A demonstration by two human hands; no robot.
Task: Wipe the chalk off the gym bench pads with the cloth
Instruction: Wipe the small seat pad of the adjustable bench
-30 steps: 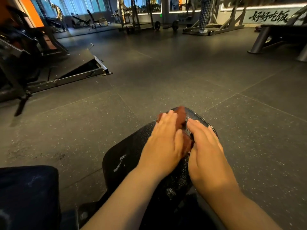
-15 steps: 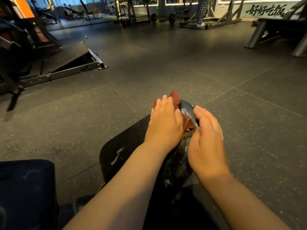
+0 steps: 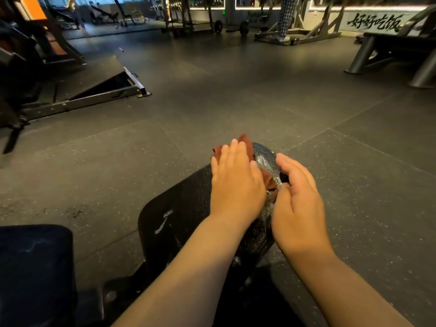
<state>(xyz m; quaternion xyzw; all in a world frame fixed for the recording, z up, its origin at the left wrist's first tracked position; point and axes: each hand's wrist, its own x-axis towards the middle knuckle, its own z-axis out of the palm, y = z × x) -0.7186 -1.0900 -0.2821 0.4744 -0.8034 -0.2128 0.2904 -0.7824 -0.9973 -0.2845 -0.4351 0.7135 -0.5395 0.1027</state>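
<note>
Rust-red cloth (image 3: 245, 143) lies bunched on the far end of a black, pebble-textured bench pad (image 3: 184, 197), mostly covered by the left hand (image 3: 236, 185). That hand lies flat on it, palm down, its fingers (image 3: 233, 149) straight and close together, pressing the cloth onto the pad; a corner of fabric pokes out beyond the fingertips and another fold shows at the thumb side. The right hand (image 3: 299, 204) is just beside it at the pad's right edge, its fingers (image 3: 295, 168) bent inward toward the cloth's near fold. Whether they pinch the fabric or only touch the pad there cannot be told. The rounded end of the pad between the 2 hands shines under the light. Nearer the camera, pale chalk smears (image 3: 164, 220) streak the pad's left part. A 2nd pad (image 3: 35, 267), dark blue with faint white marks, sits at the lower left. Speckled dark rubber floor (image 3: 236, 102) stretches beyond the bench. A low slanted metal platform (image 3: 94, 88) stands on the left, grey machine legs (image 3: 358, 57) on the right, and far back a person in checked trousers (image 3: 285, 15) stands near a wall with painted black characters (image 3: 375, 22).
</note>
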